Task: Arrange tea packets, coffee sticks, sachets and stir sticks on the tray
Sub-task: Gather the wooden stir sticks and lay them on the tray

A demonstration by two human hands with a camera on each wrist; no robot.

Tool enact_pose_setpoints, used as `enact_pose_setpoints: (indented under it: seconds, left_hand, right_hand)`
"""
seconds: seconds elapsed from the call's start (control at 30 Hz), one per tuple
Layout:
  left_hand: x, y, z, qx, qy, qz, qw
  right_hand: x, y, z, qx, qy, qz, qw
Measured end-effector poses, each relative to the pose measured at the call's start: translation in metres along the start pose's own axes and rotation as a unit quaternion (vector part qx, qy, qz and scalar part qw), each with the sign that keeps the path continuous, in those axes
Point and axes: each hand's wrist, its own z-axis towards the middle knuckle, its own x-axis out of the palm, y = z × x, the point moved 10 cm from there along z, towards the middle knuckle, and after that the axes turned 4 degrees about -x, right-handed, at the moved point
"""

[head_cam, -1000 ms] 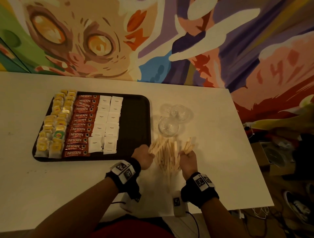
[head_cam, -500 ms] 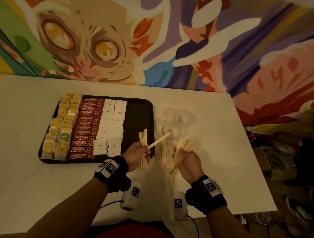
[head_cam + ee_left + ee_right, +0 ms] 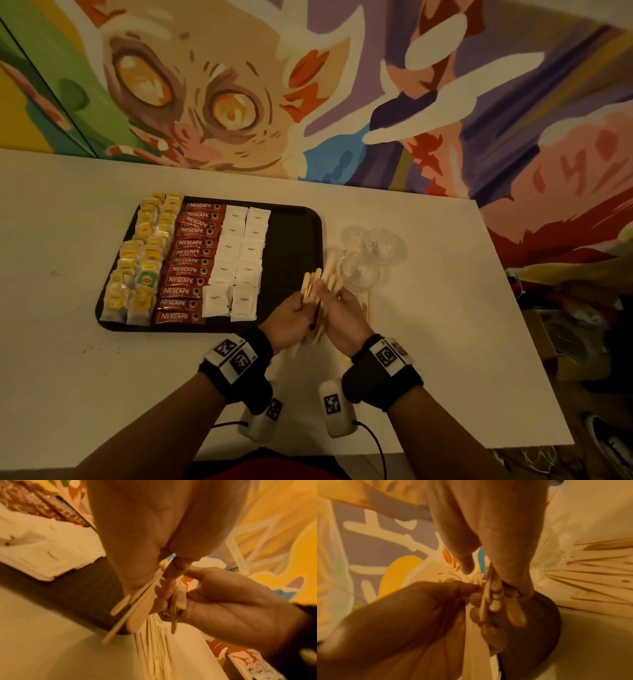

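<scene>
A black tray (image 3: 294, 240) holds yellow tea packets (image 3: 144, 260), red coffee sticks (image 3: 191, 260) and white sugar sachets (image 3: 239, 257) in columns; its right strip is bare. Both hands meet over the tray's near right corner. My left hand (image 3: 301, 308) and right hand (image 3: 330, 303) together grip one upright bundle of wooden stir sticks (image 3: 311, 286). The wrist views show the bundle (image 3: 142, 608) (image 3: 494, 600) pinched between both hands' fingers and thumbs. More loose stir sticks (image 3: 154, 649) (image 3: 599, 574) lie on the white table under the hands.
Three clear glass cups (image 3: 361, 274) stand on the table just right of the tray, close behind the hands. The white table (image 3: 445, 325) ends near my body and at the right; a painted wall runs along its far side.
The left hand lifted a few sticks from the pile, the right hand gathered more, and both hands have come together into one bundle by the tray's right edge.
</scene>
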Motion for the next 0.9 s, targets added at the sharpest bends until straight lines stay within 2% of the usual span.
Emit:
enact_pose_setpoints:
  seconds: [0.27,0.37,0.53,0.63,0.7,0.8,0.87,0.9]
  left_hand:
    - [-0.023,0.006,0.0,-0.015,-0.017,0.137,0.99]
    - [-0.025,0.007,0.004,-0.003,-0.017,0.141,0.99]
    - [-0.03,0.004,0.005,0.013,-0.032,0.159,0.987]
    - [-0.035,0.005,0.005,0.032,-0.029,0.103,0.994]
    - [-0.042,0.006,0.003,0.017,-0.05,0.036,0.998]
    - [-0.06,0.022,-0.001,-0.041,-0.117,-0.107,0.987]
    - [-0.063,0.036,-0.004,-0.095,-0.12,-0.183,0.971]
    - [-0.06,0.043,-0.003,-0.122,-0.102,-0.227,0.961]
  right_hand:
    - [0.027,-0.018,0.012,0.046,-0.003,-0.113,0.992]
    - [0.033,-0.023,0.016,0.06,0.0,-0.093,0.994]
    - [0.041,-0.022,0.016,0.081,0.054,-0.041,0.994]
    - [0.041,-0.019,0.019,0.067,0.049,-0.029,0.996]
    - [0.039,-0.015,0.024,0.053,0.029,-0.028,0.998]
    - [0.036,-0.003,0.031,0.01,-0.003,-0.014,1.0]
    - [0.038,0.01,0.034,-0.047,-0.005,-0.055,0.997]
    - [0.043,0.017,0.034,-0.077,0.004,-0.084,0.993]
